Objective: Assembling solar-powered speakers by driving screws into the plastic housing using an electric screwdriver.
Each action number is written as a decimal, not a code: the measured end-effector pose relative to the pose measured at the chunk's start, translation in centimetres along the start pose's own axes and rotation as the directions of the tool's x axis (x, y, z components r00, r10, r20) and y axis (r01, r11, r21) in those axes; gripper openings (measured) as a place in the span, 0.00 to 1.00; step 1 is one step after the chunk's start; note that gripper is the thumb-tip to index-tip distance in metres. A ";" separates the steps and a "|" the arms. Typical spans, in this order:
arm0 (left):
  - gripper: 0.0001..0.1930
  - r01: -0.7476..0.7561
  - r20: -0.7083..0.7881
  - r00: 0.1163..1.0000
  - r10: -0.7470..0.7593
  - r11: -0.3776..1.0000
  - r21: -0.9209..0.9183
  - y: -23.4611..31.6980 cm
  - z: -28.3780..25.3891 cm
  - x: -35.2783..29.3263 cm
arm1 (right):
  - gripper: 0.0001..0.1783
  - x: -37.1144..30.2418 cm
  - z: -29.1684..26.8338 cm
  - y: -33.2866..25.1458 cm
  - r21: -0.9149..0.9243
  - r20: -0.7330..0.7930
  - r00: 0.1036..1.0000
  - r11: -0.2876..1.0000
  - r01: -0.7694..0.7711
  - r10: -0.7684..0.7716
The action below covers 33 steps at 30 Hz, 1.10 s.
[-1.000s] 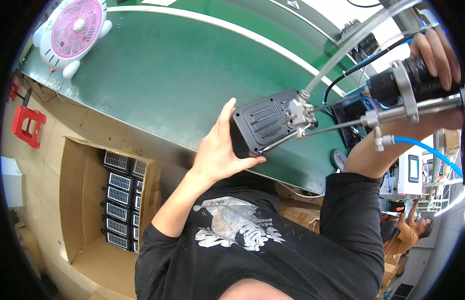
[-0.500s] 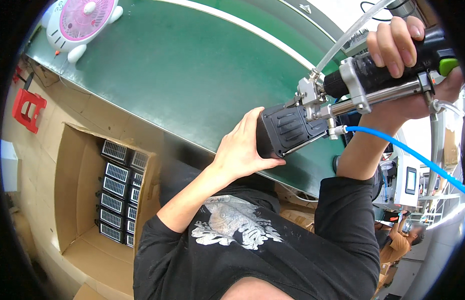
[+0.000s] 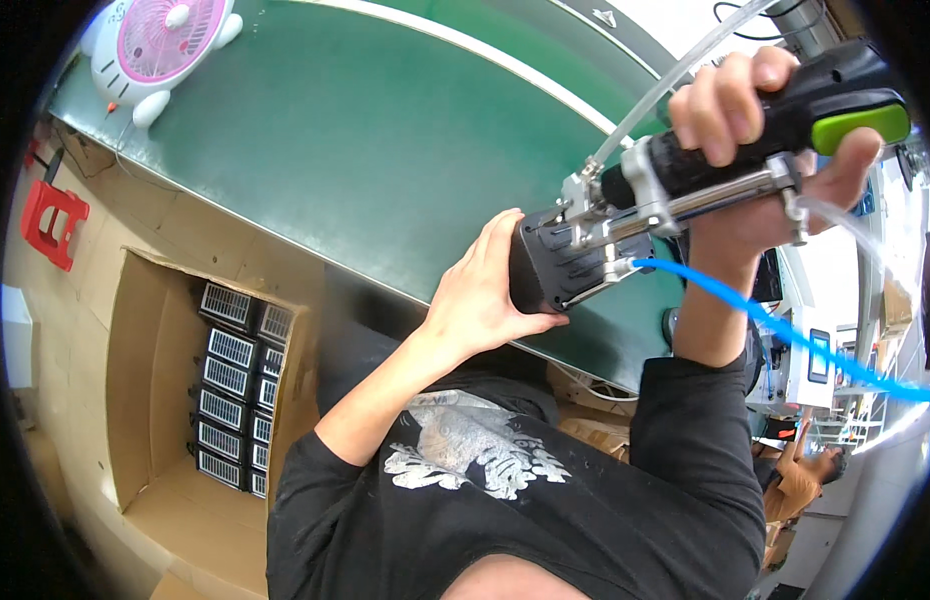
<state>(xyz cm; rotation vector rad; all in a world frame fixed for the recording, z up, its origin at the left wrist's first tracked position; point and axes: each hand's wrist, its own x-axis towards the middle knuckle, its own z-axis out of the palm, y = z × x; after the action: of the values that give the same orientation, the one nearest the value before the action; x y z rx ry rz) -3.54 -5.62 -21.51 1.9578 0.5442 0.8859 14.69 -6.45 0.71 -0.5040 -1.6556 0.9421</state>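
Observation:
My left hand (image 3: 475, 295) is closed around the side of a black, box-shaped plastic housing (image 3: 565, 265) with a ribbed face, steadying it over the near edge of the green bench. Wrapped around a black power screwdriver (image 3: 780, 130) with a green lever, my right hand (image 3: 720, 105) holds the tool slantwise. The driver's metal nose (image 3: 585, 200) is at the housing's ribbed face; the exact contact point is hidden. A clear feed tube (image 3: 675, 75) runs up from the nose, and a blue air hose (image 3: 725, 290) trails off to the right.
The green workbench (image 3: 365, 130) carries a white and pink fan (image 3: 170, 40) at far left. An open carton (image 3: 150, 380) on the floor holds several black units with slatted panels (image 3: 225, 410). A red plastic stool (image 3: 55, 225) stands left. Another person (image 3: 800, 480) is in the right background.
My right hand has moved the screwdriver leftward and turned it, so its nose sits farther left over the housing and more of the green lever shows. The blue hose swung left. My left hand barely moved.

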 end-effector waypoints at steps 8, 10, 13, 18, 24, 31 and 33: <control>0.59 0.008 0.018 1.000 -0.008 1.000 0.008 -0.2 0.3 0.1 | 0.34 -1.3 -2.2 -8.0 0.002 0.048 0.999 1.000 0.000 0.000; 0.58 0.014 0.030 0.999 -0.014 1.000 0.012 0.0 0.2 0.1 | 0.33 -2.2 -2.3 -8.1 0.001 0.054 0.999 1.000 -0.006 0.006; 0.57 0.011 0.037 0.999 -0.012 0.999 0.034 0.2 0.0 0.1 | 0.32 -2.8 -1.9 -7.7 0.001 0.056 0.998 1.000 -0.005 0.005; 0.56 0.009 0.040 0.999 -0.010 0.999 0.041 0.2 0.1 0.2 | 0.30 -2.4 -0.9 -6.8 0.010 0.071 0.997 0.999 -0.033 0.032; 0.58 0.028 0.033 0.999 -0.028 1.000 0.009 0.2 0.0 0.2 | 0.28 -3.1 -0.1 -5.1 0.029 0.100 0.991 0.996 -0.089 0.086; 0.56 0.028 0.016 0.999 -0.028 1.000 0.003 0.2 0.0 0.1 | 0.30 -4.4 1.5 -1.4 0.097 0.043 0.998 0.994 -0.054 0.050; 0.56 0.031 0.026 0.999 -0.031 0.999 0.015 0.6 -0.2 0.3 | 0.33 -4.4 3.0 -1.3 0.045 -0.068 0.997 0.998 -0.043 0.046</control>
<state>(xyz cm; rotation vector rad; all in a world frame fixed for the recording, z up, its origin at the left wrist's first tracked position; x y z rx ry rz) -3.47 -5.59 -20.86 1.9660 0.5654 0.8380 13.35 -11.44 -1.18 -0.5401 -1.5641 0.9807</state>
